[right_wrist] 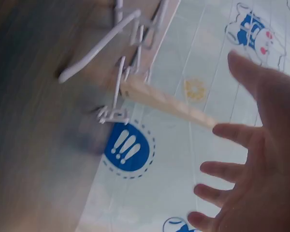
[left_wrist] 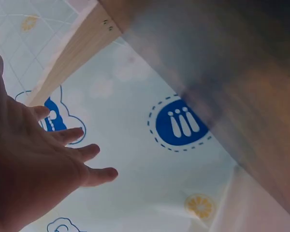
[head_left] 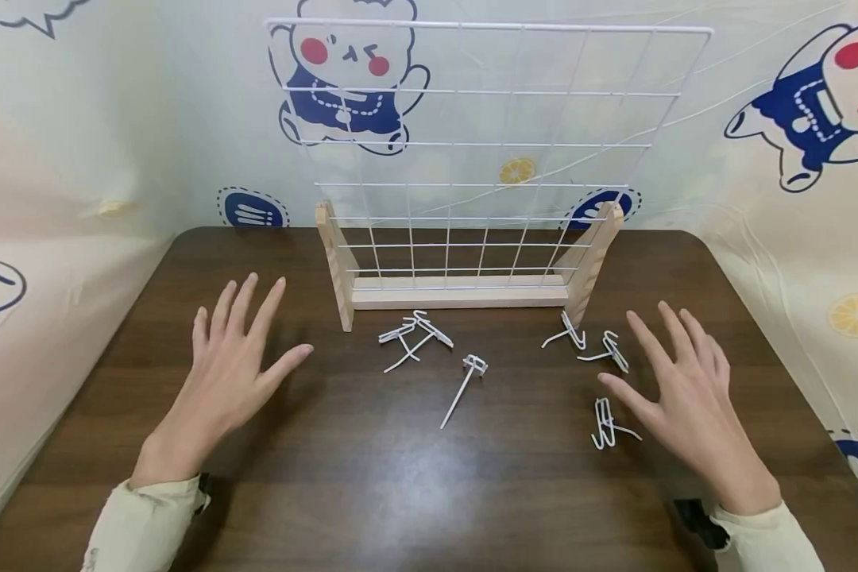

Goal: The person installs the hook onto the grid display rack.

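Observation:
My left hand (head_left: 232, 369) hovers over the left part of the table, fingers spread, holding nothing. On the other side, my right hand (head_left: 689, 397) is spread too, its thumb close to several white wire hooks. One hook (head_left: 608, 423) lies left of that palm, another (head_left: 610, 352) lies by the fingertips, and a third (head_left: 568, 332) sits near the rack's right foot. Two tangled hooks (head_left: 411, 338) and a single hook (head_left: 466, 385) lie mid-table. Behind them stands a white wire grid (head_left: 446, 184) in a wooden base (head_left: 457, 298). In the right wrist view, a hook (right_wrist: 101, 46) shows large.
The dark wooden table (head_left: 372, 500) has rounded back corners. A printed cloth (head_left: 186, 143) with bears and orange slices hangs behind and at both sides. The grid's wooden side posts (head_left: 336, 266) rise from the base and lean back.

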Motion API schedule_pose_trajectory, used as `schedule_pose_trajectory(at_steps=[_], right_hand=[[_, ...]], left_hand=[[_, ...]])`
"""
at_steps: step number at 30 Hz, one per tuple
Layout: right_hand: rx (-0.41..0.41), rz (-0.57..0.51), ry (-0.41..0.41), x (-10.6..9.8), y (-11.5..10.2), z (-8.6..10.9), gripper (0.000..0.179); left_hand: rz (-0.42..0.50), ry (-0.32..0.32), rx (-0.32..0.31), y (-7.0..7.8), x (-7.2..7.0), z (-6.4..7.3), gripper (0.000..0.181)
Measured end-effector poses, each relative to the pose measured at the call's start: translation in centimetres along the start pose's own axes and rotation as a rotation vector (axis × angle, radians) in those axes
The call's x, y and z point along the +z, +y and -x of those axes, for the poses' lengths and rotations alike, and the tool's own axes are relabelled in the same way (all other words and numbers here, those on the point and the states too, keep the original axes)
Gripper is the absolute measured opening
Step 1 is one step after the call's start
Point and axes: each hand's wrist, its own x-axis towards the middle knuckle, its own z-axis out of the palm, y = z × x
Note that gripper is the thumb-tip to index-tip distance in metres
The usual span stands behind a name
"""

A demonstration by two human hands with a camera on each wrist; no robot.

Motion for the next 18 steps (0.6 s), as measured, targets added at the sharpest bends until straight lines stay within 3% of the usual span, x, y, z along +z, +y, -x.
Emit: schedule_pose_trajectory(at_steps=[6,10,14,18], right_hand=[[-0.008,-0.080,0.117,-0.9,-1.0,-0.6,0.073],[0.007,-0.094,0.123,-1.7,-1.9,-1.0,0.050],[-0.022,-0.132,0.089,-2.4,-2.7,-1.4,0.022],[-0.068,-0.213,-0.032,-2.3,-3.8,-1.9,0.007]], left_hand=[[0.152,-0.015,0.020,0.6,-0.5,-0.3,0.075],[0.235,0.028,0.050,0.7,-1.0,-0.5,0.070],[0.316,0.058,0.067,1.1,-1.7,-1.2,0.065],[0.385,0.087,0.082,1.5,-2.3,-2.1,0.062]])
